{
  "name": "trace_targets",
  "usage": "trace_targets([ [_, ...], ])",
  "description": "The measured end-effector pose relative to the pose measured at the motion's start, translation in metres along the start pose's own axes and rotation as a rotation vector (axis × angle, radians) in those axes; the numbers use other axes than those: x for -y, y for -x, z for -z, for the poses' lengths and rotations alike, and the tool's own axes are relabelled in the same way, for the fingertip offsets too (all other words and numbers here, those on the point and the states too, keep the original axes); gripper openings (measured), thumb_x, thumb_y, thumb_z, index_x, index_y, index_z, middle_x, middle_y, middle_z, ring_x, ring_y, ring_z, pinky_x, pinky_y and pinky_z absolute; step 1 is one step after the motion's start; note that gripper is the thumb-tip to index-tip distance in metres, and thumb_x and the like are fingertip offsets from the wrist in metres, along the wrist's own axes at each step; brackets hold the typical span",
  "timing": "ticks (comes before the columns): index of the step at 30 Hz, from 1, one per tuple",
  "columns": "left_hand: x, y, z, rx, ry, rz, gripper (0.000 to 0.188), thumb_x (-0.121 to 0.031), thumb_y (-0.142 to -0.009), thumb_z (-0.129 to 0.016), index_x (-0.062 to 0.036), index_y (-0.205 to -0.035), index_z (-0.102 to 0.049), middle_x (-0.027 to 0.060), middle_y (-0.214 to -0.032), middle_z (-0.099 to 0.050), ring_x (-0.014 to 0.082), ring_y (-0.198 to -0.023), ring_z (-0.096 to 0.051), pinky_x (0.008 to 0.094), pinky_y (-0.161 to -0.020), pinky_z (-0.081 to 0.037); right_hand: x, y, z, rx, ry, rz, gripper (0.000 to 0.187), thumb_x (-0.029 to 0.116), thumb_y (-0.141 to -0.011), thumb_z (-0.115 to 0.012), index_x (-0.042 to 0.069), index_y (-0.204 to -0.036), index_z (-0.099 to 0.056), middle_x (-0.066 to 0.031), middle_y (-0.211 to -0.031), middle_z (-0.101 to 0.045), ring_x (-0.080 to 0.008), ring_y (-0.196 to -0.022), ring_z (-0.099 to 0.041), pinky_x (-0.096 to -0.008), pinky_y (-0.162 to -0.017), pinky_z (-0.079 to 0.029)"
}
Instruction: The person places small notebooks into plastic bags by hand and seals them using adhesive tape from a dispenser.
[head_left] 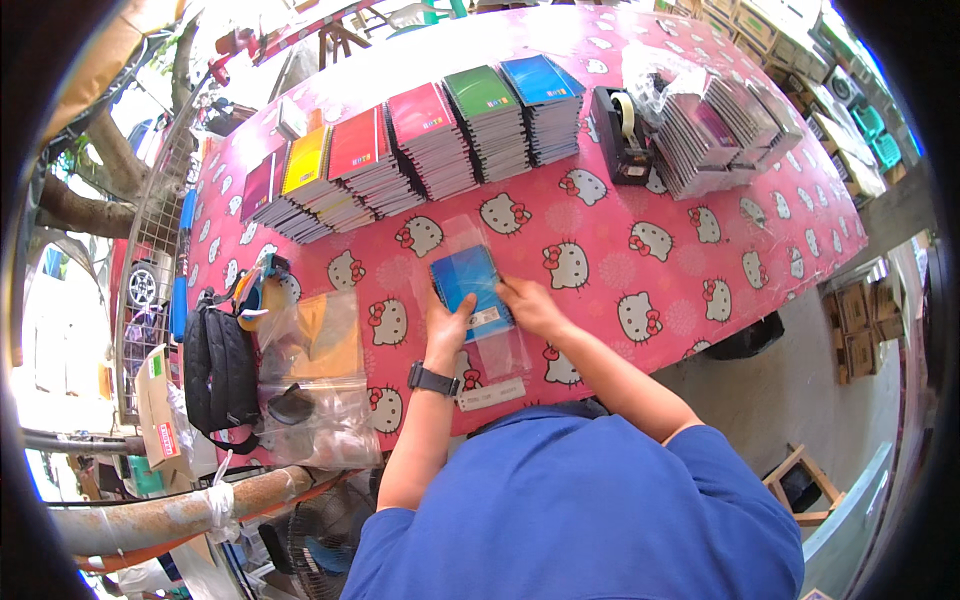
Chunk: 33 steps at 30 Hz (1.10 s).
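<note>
Notebook [467, 268], blue-covered, sits in the head view at the near middle of the table [620, 245], between the person's two hands, with clear plastic [503, 352] showing above and below it. A small white label [485, 317] shows near its lower edge. The left hand [447, 325] grips it from the lower left: the thumb presses on the cover, and the other fingers are mostly hidden by the book. The right hand [533, 307] is at the right edge with thumb and fingers drawn in (whether they pinch the book, the plastic or both, I cannot tell). A dark watch [432, 379] circles the left wrist, and a white strip [491, 394] lies on the table just below the book.

The tablecloth is pink, printed with white cat faces in red bows. Beyond the hands, six stacks of notebooks [417, 108] stand side by side in a slanting row: purple, yellow, red, pink, green and blue from left to right. Right of the blue stack comes a black tape dispenser [622, 150], then more piles of notebooks [695, 140] partly under loose plastic. On the left side of the table are a black backpack [217, 360], an orange-yellow envelope [328, 335] and clear plastic bags [335, 425]. Cardboard boxes [858, 330] are stacked on the floor at right, well apart from the hands.
</note>
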<state>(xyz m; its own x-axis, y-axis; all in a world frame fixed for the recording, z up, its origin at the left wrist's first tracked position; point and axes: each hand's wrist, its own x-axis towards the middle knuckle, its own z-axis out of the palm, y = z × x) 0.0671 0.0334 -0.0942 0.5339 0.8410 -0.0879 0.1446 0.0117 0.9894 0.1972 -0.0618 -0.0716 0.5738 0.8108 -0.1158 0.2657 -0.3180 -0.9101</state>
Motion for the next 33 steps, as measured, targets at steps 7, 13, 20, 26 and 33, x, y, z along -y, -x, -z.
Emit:
trace_targets([
  [7, 0.000, 0.009, -0.014, -0.127, 0.054, 0.086, 0.054, -0.006, -0.081, -0.059, 0.0019, -0.128, -0.035, 0.0170, -0.119, -0.052, 0.0255, -0.108, -0.053, 0.0357, -0.091, -0.042, -0.004, 0.000, 0.002, 0.053, 0.229, 0.266, 0.043, 0.018, -0.082, -0.059, 0.003, -0.121, -0.050, -0.0206, -0.108, -0.059, -0.0377, -0.102, -0.053, -0.0424, -0.087, -0.042],
  [13, 0.013, 0.011, -0.023, -0.381, 0.306, 0.207, 0.039, -0.022, -0.092, -0.043, 0.0029, -0.121, -0.046, 0.0192, -0.113, -0.058, 0.0311, -0.102, -0.056, 0.0386, -0.088, -0.042, -0.005, 0.000, 0.000, 0.050, 0.941, 0.638, 0.062, 0.031, -0.090, -0.046, 0.004, -0.141, -0.024, -0.0118, -0.149, -0.019, -0.0314, -0.137, -0.015, -0.0563, -0.103, -0.019],
  [20, -0.002, 0.017, -0.027, -0.441, -0.042, 0.092, 0.040, -0.028, -0.094, -0.041, 0.0027, -0.118, -0.051, 0.0230, -0.108, -0.059, 0.0356, -0.102, -0.055, 0.0422, -0.087, -0.041, 0.005, -0.001, -0.003, 0.194, 0.917, 0.594, 0.064, 0.041, -0.092, -0.038, 0.004, -0.142, -0.022, -0.0090, -0.150, -0.015, -0.0318, -0.139, -0.005, -0.0588, -0.105, -0.005],
  [26, -0.047, 0.043, 0.037, -0.988, -1.112, -0.334, 0.057, -0.022, -0.081, -0.067, 0.0000, -0.128, -0.044, 0.0197, -0.106, -0.061, 0.0258, -0.101, -0.057, 0.0380, -0.089, -0.043, -0.001, -0.004, 0.006, 0.198, 0.903, 0.543, 0.066, 0.041, -0.090, -0.042, 0.005, -0.142, -0.023, -0.0083, -0.151, -0.012, -0.0312, -0.140, -0.001, -0.0604, -0.105, 0.001],
  [33, -0.021, 0.070, 0.042, -0.357, -0.090, 0.183, 0.015, -0.011, -0.079, -0.065, -0.0017, -0.090, -0.068, 0.0056, -0.069, -0.066, 0.0078, -0.061, -0.059, 0.0234, -0.055, -0.046, 0.037, 0.002, 0.003, 0.123, 0.871, 0.518, 0.058, 0.029, -0.084, -0.058, 0.003, -0.132, -0.039, -0.0146, -0.142, -0.031, -0.0339, -0.132, -0.023, -0.0543, -0.104, -0.017],
])
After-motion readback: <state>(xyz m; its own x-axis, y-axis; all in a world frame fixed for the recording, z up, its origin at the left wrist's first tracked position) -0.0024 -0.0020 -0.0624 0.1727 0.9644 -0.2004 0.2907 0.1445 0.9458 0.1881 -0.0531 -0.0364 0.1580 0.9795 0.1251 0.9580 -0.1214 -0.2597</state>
